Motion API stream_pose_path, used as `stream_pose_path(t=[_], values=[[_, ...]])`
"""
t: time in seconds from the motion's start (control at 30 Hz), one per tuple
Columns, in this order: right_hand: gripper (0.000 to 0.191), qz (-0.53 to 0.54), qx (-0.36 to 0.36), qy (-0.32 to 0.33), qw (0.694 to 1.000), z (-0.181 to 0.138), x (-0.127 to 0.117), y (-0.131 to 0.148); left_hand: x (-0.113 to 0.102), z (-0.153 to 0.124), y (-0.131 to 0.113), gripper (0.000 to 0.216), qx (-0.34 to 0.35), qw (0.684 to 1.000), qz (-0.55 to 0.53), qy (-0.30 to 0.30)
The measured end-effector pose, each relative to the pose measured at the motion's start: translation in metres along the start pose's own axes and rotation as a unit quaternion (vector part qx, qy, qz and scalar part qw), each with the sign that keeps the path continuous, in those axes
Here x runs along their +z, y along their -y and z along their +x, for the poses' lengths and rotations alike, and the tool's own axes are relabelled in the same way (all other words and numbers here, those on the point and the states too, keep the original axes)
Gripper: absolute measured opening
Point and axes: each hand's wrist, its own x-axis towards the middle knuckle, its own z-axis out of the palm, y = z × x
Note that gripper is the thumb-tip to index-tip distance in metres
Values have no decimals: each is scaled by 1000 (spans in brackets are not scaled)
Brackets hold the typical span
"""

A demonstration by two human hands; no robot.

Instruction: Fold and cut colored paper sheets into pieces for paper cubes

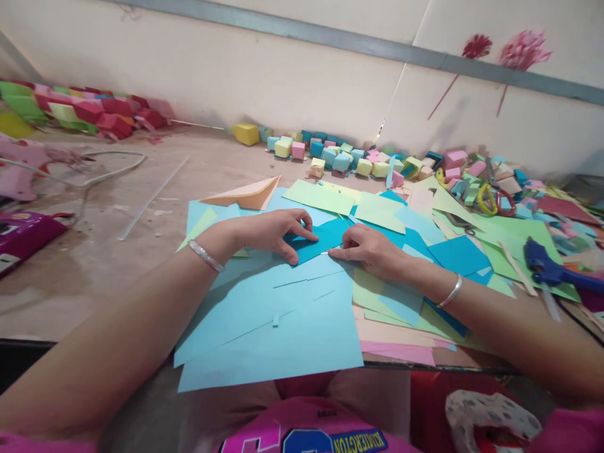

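Observation:
A folded piece of dark teal paper (317, 241) lies on light blue sheets (278, 314) in the middle of the table. My left hand (274, 231) rests on its left part, fingers curled and pressing it down. My right hand (370, 250) pinches its right edge, fingertips together on the fold. Both wrists wear a silver bangle.
Green, peach and pink sheets (377, 211) are spread to the right. A blue glue gun (547, 267) and yellow and red scissors (491, 200) lie at the right. Coloured paper cubes (340, 157) line the back wall, more at far left (89, 113). A purple box (23, 233) sits at the left edge.

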Motion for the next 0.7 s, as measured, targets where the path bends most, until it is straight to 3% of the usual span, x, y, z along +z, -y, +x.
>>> stream_pose_path(t=[0.27,0.57,0.7], values=[[29,5,-25,21,999,8,12,21,1,2,0,55,-7,1000,-17,5],[30,-114,-182,3,977,11,21,14,4,3,3,57,-10,1000,-20,-1],[32,-144,-213,-12,966,13,25,11,4,3,3,57,-10,1000,-26,-4]])
